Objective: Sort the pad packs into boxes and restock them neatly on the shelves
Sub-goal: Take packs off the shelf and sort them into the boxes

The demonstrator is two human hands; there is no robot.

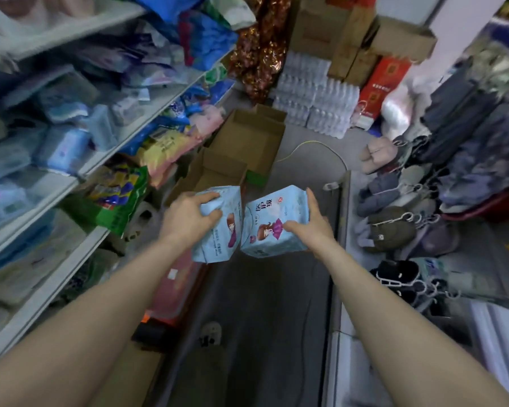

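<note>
Both forearms reach out ahead of me from the bottom of the head view, and each ends in a hand with a pack in it. My left hand [188, 214] grips a pale blue pad pack [218, 227] from its top left corner, fingers curled over the upper face and thumb lower on the front. My right hand [312, 223] holds a second pale blue pad pack [272, 223] by its right edge, thumb laid across the printed front and fingers wrapped up behind. The two packs hang side by side in the air, just about touching at their inner edges, above the dark floor of the aisle. Just beyond them, against the foot of the shelves [100, 160] on my left, sit two open cardboard boxes: the nearer box [215, 168] and the farther box [247, 136], and from here both look empty as far as I can see inside. The shelves themselves are a jumble of blurred packets, far from neat. I judge the job to be at an early stage: these two packs are not yet in a box, and the tidy restocking is all to come.
</note>
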